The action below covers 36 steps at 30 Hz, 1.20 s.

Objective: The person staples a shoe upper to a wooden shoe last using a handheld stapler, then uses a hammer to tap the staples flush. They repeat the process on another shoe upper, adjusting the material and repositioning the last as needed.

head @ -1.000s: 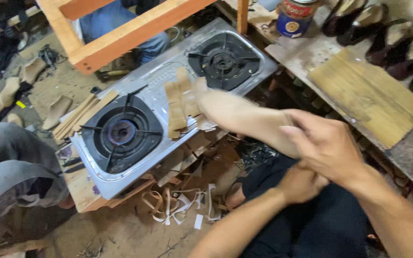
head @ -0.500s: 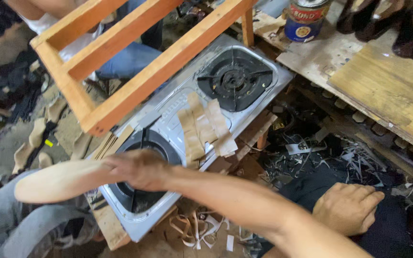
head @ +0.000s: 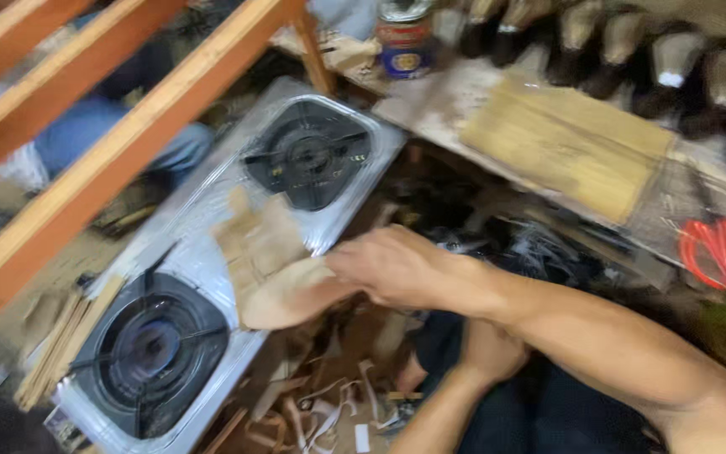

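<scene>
The right hand [head: 392, 267] pinches a tan insole [head: 291, 294], fingers clamped on its edge, over the stove [head: 203, 252] between the two burners. More insoles [head: 254, 240] are stacked at its 11 o'clock, touching it. The left hand [head: 485, 349] rests low at 5 o'clock from the right; whether its fingers are curled or apart cannot be told

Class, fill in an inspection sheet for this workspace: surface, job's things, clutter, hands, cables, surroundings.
Surface: two-burner stove on the floor.
Job's things: tan insole held over stove's middle, beside a stack of insoles.
Clutter: scraps below the stove; wood strips at its left.
Hands: right hand grips the insole; left hand low at lap, contents unclear.
Cables: nothing seen.
Surroundings: wooden frame, can, board, red scissors.
</scene>
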Motion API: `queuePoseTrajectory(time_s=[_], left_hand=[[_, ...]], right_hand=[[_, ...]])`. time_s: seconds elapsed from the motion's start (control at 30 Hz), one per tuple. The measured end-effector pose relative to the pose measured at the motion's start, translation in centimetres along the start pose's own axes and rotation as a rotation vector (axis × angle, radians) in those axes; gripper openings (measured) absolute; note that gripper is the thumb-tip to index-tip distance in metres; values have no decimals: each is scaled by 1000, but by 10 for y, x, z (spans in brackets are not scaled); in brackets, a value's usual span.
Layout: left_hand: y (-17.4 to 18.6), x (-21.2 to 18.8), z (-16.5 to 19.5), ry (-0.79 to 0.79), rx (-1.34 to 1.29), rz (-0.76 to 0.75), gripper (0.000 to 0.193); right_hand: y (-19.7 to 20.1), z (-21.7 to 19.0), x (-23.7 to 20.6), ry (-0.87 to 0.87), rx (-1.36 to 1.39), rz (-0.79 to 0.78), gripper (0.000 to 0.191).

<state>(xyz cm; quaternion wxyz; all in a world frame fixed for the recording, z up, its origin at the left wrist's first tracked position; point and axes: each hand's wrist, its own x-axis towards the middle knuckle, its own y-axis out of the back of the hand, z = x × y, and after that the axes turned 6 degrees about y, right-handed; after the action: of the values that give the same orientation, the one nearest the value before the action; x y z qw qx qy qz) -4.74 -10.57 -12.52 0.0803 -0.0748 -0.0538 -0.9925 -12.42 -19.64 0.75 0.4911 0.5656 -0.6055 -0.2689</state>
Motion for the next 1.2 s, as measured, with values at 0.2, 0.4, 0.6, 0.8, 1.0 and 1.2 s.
queuePoseTrajectory(time_s=[0.2, 0.4, 0.6, 0.8, 1.0, 1.2], left_hand=[[41, -50, -30, 603, -982, 671, 41], [19, -88, -42, 639, -492, 133, 48], [-14, -89, -52, 577, -77, 34, 42], [-26, -73, -21, 423, 402, 84, 39], [-29, -80, -19, 187, 500, 191, 34], [-23, -87, -33, 240, 369, 222, 41]], right_hand=[[59, -70, -213, -308, -31, 158, 32], [25, -154, -319, -580, -73, 252, 32], [-22, -210, -404, -965, -243, 846, 26], [-56, -224, -528, -1852, -8, 808, 35], [-118, -259, -560, -1964, 25, 56, 29], [-181, -300, -554, -2047, 440, -143, 29]])
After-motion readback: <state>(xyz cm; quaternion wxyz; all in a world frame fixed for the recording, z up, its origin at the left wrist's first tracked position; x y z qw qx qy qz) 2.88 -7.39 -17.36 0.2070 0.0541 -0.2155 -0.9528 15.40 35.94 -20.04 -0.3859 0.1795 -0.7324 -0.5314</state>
